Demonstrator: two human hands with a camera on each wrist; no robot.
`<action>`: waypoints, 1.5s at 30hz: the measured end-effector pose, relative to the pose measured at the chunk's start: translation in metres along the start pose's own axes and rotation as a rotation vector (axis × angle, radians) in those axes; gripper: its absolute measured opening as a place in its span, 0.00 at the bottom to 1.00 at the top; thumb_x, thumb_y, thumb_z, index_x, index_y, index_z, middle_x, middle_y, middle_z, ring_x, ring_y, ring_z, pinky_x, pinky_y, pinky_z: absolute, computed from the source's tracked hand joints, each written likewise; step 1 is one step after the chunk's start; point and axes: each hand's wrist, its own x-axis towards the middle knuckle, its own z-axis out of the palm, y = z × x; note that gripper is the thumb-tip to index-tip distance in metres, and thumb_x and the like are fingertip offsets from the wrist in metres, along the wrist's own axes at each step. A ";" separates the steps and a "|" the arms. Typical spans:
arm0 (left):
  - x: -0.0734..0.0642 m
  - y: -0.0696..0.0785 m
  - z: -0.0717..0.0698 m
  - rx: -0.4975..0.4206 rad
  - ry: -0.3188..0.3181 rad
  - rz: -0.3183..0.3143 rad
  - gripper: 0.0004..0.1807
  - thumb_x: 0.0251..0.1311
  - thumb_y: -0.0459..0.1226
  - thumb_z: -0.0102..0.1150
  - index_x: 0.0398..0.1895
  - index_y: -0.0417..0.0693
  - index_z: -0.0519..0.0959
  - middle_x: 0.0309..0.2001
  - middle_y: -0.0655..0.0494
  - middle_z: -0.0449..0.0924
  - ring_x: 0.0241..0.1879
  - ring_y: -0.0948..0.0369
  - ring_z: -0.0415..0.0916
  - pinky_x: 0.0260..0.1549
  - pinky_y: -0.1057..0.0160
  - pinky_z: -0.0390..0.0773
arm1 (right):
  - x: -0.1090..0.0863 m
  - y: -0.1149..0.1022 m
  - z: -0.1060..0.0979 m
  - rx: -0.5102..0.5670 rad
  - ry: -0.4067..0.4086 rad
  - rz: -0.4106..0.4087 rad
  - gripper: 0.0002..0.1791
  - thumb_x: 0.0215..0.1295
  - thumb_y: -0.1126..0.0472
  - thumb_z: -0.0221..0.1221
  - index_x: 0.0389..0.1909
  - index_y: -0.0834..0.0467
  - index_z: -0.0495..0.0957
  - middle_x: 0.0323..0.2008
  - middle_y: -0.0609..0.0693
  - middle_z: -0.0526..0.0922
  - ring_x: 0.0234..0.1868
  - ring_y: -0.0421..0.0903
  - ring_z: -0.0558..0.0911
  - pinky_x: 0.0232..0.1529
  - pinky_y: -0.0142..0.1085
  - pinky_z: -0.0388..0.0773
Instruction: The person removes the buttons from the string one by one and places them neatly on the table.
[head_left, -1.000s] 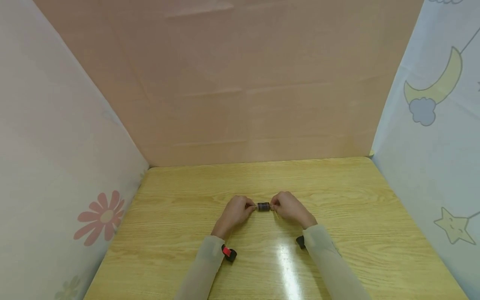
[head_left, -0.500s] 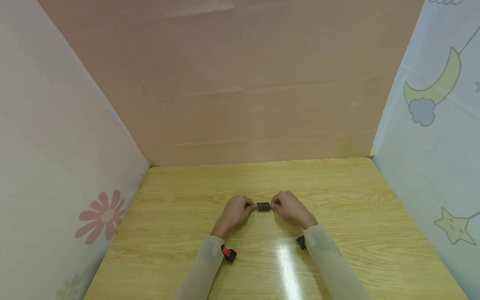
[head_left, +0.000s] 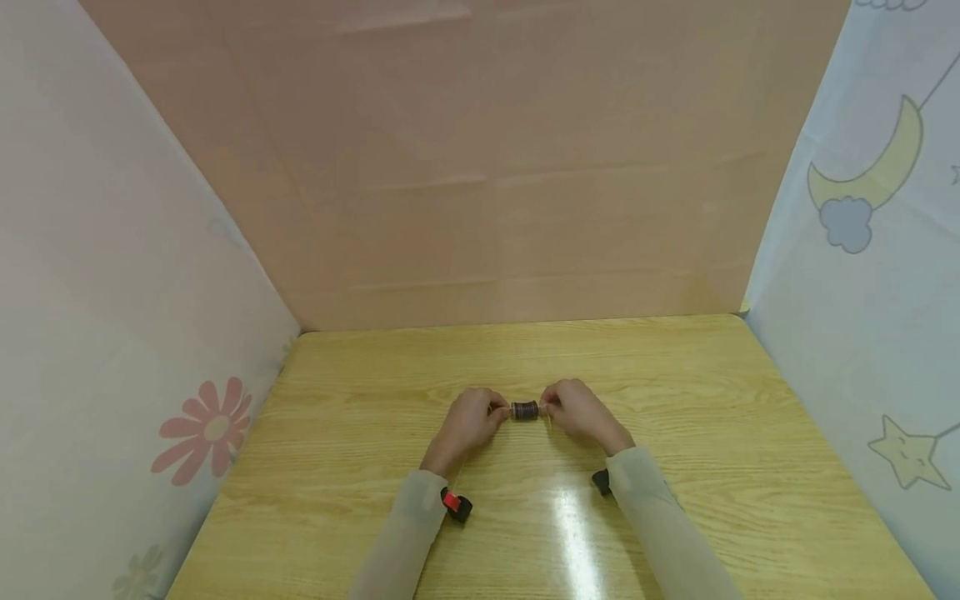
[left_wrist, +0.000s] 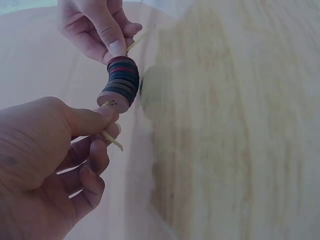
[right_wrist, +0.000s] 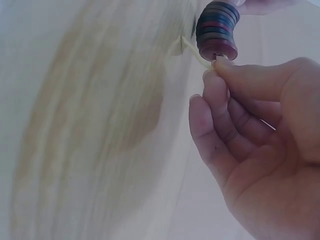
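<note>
A row of dark round buttons (head_left: 525, 411) is threaded tightly together on a pale yellow string (right_wrist: 199, 56). Red, navy and brown discs show in the wrist views, and small holes mark the pinkish end button (left_wrist: 114, 102). My left hand (head_left: 471, 418) pinches the string close against one end of the row, between thumb and index finger; a short tail sticks out below. At the opposite end my right hand (head_left: 577, 412) pinches the string the same way, its other fingers loosely bent. The row bows slightly between both hands, over the table.
The light wooden table (head_left: 360, 383) reaches back to a plain peach panel (head_left: 480, 167). Patterned white panels (head_left: 862, 333) stand at both sides. A black strap with a red tab (head_left: 456, 504) sits at the left wrist.
Both hands and the button row have shifted very slightly away from the body. The two pinches on the string stay the same.
</note>
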 end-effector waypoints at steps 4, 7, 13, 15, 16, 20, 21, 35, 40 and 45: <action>0.000 0.000 -0.002 -0.008 0.014 0.006 0.08 0.68 0.43 0.58 0.39 0.58 0.87 0.41 0.63 0.87 0.35 0.70 0.78 0.32 0.69 0.77 | 0.000 -0.002 -0.003 -0.014 0.013 -0.024 0.08 0.69 0.64 0.58 0.39 0.55 0.86 0.40 0.49 0.87 0.35 0.39 0.80 0.40 0.38 0.81; 0.001 0.000 -0.003 0.001 0.036 0.027 0.08 0.68 0.43 0.59 0.40 0.56 0.87 0.39 0.62 0.87 0.32 0.71 0.78 0.29 0.71 0.76 | -0.001 -0.004 -0.005 -0.017 0.023 -0.041 0.08 0.69 0.64 0.58 0.39 0.57 0.86 0.40 0.51 0.87 0.33 0.39 0.79 0.38 0.38 0.80; 0.002 0.000 -0.008 0.015 0.069 0.073 0.08 0.67 0.43 0.59 0.39 0.55 0.88 0.38 0.60 0.88 0.27 0.71 0.75 0.25 0.72 0.73 | -0.002 -0.008 -0.010 0.000 0.031 -0.032 0.09 0.69 0.65 0.57 0.43 0.59 0.85 0.42 0.53 0.87 0.31 0.39 0.77 0.37 0.37 0.80; 0.001 0.000 -0.010 0.012 0.077 0.086 0.08 0.67 0.43 0.59 0.39 0.54 0.88 0.38 0.60 0.88 0.27 0.70 0.74 0.25 0.72 0.73 | -0.002 -0.009 -0.011 0.005 0.029 -0.032 0.09 0.69 0.65 0.57 0.43 0.58 0.85 0.42 0.52 0.87 0.30 0.40 0.77 0.36 0.36 0.79; 0.001 0.000 -0.010 0.007 0.079 0.089 0.09 0.68 0.43 0.59 0.39 0.54 0.88 0.38 0.60 0.88 0.27 0.71 0.75 0.25 0.72 0.73 | -0.002 -0.010 -0.012 0.005 0.029 -0.035 0.09 0.69 0.65 0.57 0.42 0.58 0.85 0.41 0.52 0.87 0.30 0.39 0.77 0.36 0.36 0.79; 0.000 0.002 -0.015 -0.009 0.082 0.099 0.09 0.68 0.43 0.59 0.39 0.53 0.88 0.38 0.60 0.88 0.27 0.71 0.74 0.26 0.72 0.74 | -0.003 -0.010 -0.014 -0.006 0.034 -0.047 0.08 0.69 0.64 0.59 0.42 0.58 0.85 0.39 0.51 0.87 0.29 0.39 0.77 0.36 0.36 0.79; 0.000 0.002 -0.016 -0.010 0.085 0.102 0.09 0.68 0.43 0.59 0.39 0.52 0.88 0.38 0.59 0.88 0.26 0.71 0.74 0.26 0.72 0.74 | -0.002 -0.010 -0.014 -0.012 0.037 -0.052 0.07 0.69 0.63 0.59 0.42 0.57 0.85 0.39 0.51 0.87 0.29 0.39 0.77 0.37 0.36 0.79; 0.001 0.007 -0.029 0.005 0.108 0.131 0.10 0.68 0.43 0.59 0.41 0.52 0.87 0.37 0.58 0.87 0.22 0.71 0.70 0.22 0.72 0.72 | -0.007 -0.021 -0.026 0.028 0.065 -0.081 0.09 0.71 0.61 0.57 0.43 0.58 0.85 0.40 0.52 0.87 0.27 0.38 0.77 0.33 0.34 0.77; 0.000 0.010 -0.033 0.006 0.124 0.136 0.09 0.68 0.43 0.59 0.41 0.53 0.87 0.37 0.59 0.87 0.20 0.71 0.69 0.21 0.72 0.71 | -0.008 -0.024 -0.031 0.054 0.056 -0.079 0.10 0.72 0.60 0.56 0.44 0.58 0.84 0.41 0.53 0.87 0.27 0.38 0.77 0.32 0.34 0.77; -0.002 0.015 -0.037 0.009 0.152 0.160 0.09 0.67 0.43 0.59 0.40 0.51 0.87 0.33 0.60 0.86 0.19 0.70 0.66 0.19 0.72 0.69 | -0.010 -0.026 -0.034 0.089 0.053 -0.075 0.10 0.72 0.59 0.56 0.44 0.59 0.84 0.42 0.55 0.87 0.26 0.40 0.76 0.32 0.35 0.76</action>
